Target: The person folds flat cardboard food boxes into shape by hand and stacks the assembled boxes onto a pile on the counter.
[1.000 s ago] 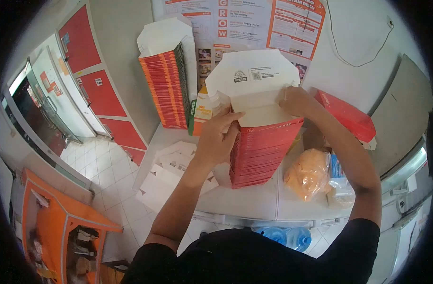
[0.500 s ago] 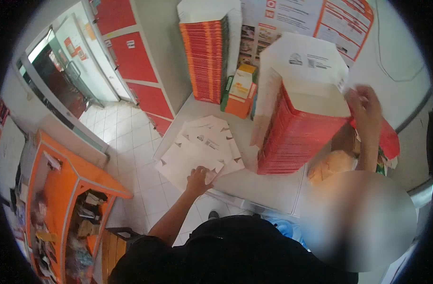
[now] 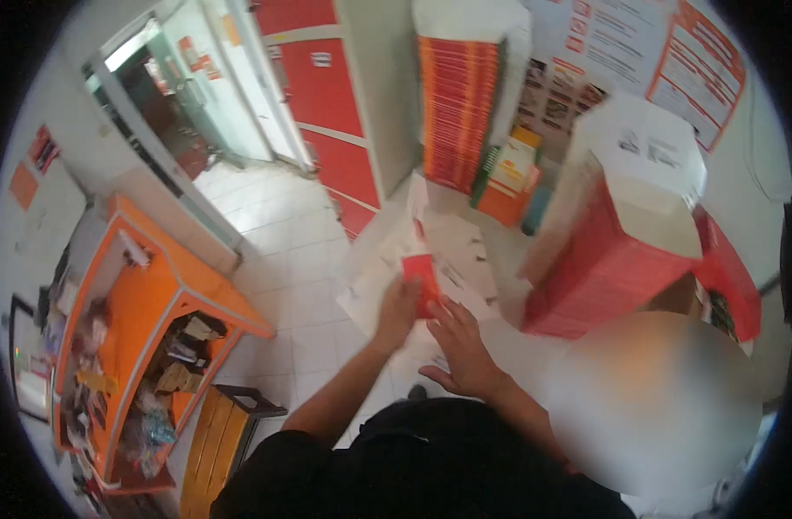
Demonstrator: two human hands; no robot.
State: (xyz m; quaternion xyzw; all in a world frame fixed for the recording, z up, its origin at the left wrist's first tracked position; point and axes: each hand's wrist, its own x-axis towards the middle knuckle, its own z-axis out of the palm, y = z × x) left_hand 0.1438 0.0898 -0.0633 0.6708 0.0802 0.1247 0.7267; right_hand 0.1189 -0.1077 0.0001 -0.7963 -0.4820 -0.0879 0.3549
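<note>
Over the pale flat cartons (image 3: 465,251) on the table, my left hand (image 3: 398,310) is closed on the edge of a carton whose red side (image 3: 420,281) faces me. My right hand (image 3: 465,346) lies against the carton's lower right edge with its fingers spread. Motion blur softens the carton's outline. To the right stands a tall stack of nested red cartons (image 3: 603,259) with white inner flaps. Neither hand touches that stack.
An orange-striped carton stack (image 3: 458,112) and a small orange and yellow box (image 3: 510,177) stand at the back. A red package (image 3: 726,277) lies right. An orange shelf (image 3: 166,303) and wooden bench (image 3: 214,450) are at left. A blurred disc covers the lower right.
The view has swung left. Both hands have left the red stack and come together over the flat cartons. The left now grips a red-sided carton, which is raised from the pile.
</note>
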